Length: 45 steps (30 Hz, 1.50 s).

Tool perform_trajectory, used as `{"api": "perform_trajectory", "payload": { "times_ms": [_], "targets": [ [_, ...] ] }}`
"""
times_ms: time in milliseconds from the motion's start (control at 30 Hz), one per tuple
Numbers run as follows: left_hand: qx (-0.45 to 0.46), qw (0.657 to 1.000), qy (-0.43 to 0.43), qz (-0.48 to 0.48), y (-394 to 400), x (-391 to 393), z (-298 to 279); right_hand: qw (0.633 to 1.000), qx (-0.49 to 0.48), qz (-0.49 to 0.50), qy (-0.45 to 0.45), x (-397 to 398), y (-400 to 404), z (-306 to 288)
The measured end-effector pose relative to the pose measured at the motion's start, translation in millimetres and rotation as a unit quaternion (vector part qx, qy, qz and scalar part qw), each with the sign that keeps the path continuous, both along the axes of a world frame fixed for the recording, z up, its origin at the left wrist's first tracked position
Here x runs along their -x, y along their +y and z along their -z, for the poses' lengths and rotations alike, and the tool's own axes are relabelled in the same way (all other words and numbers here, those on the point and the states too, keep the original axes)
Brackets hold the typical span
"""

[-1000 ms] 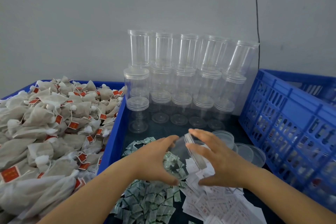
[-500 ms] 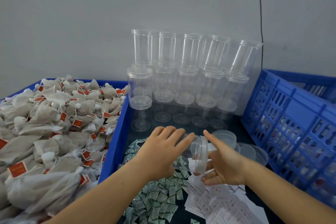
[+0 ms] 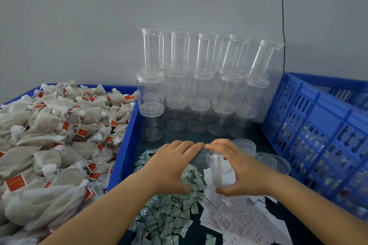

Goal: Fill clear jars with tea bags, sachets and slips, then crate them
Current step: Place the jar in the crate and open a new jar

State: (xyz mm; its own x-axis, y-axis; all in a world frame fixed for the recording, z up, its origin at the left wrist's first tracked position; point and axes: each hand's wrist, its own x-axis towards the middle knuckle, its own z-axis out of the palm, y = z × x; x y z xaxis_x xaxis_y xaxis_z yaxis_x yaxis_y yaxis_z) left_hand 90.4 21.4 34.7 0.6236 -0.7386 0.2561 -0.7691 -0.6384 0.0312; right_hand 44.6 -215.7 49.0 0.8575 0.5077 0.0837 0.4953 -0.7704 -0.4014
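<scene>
A clear plastic jar (image 3: 201,162) lies on its side between my hands, above the sachets. My left hand (image 3: 171,167) wraps round the jar's body. My right hand (image 3: 237,167) grips the clear lid (image 3: 216,167) at the jar's mouth, fingers over the top and thumb below. Green-and-white sachets (image 3: 165,219) are heaped under my left forearm. White printed slips (image 3: 239,223) lie spread beside them on the right. Beige tea bags (image 3: 49,139) with red tags fill the blue tray on the left.
Stacked clear lidded jars (image 3: 201,85) stand against the grey wall behind my hands. Loose clear lids (image 3: 266,160) sit just right of my right hand. A blue slatted crate (image 3: 318,131) stands on the right with jars showing dimly through its slats. A blue tray wall (image 3: 125,149) separates tea bags from sachets.
My right hand has moved from beneath the lid to grip it over the top. The jar stays on its side in my left hand, whose fingers now curl further round it.
</scene>
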Motion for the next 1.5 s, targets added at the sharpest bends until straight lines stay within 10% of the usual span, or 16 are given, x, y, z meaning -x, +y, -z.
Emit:
{"api": "perform_trajectory", "payload": {
  "times_ms": [133,300,400,533,733,867,1000,1300,1500],
  "targets": [
    [0.004,0.996,0.089,0.018,2.5,-1.1,-1.3,0.940,0.088,-0.114,-0.310,-3.5,-2.0,12.9],
    [-0.004,0.991,0.130,0.025,3.7,-2.5,-1.1,0.904,0.100,-0.154,-0.385,-3.6,1.5,19.9],
    [-0.001,0.995,0.098,0.004,4.1,-2.7,-2.6,0.962,0.124,-0.101,-0.220,-1.8,-3.4,17.0],
    [-0.009,0.999,-0.033,-0.014,4.2,-1.8,-7.2,0.987,-0.107,0.072,0.094,3.9,0.9,2.9],
    [-0.029,0.981,-0.191,-0.023,-2.8,7.1,-18.9,0.739,-0.418,0.265,0.457,-4.6,8.4,-13.5],
    [-0.026,0.969,-0.244,0.003,-7.3,8.8,-17.8,0.685,-0.456,0.252,0.509,-2.2,11.6,-13.4],
    [-0.026,0.972,-0.233,-0.004,-7.8,10.7,-18.6,0.729,-0.442,0.241,0.464,-2.5,13.5,-13.4],
    [0.021,0.998,-0.053,-0.013,-1.8,3.3,-7.2,0.958,-0.215,0.123,0.145,2.8,5.4,-19.5],
    [0.067,0.997,0.038,-0.013,0.1,0.0,-3.7,0.987,-0.130,0.068,0.070,2.9,-5.0,-22.5]
  ]
}}
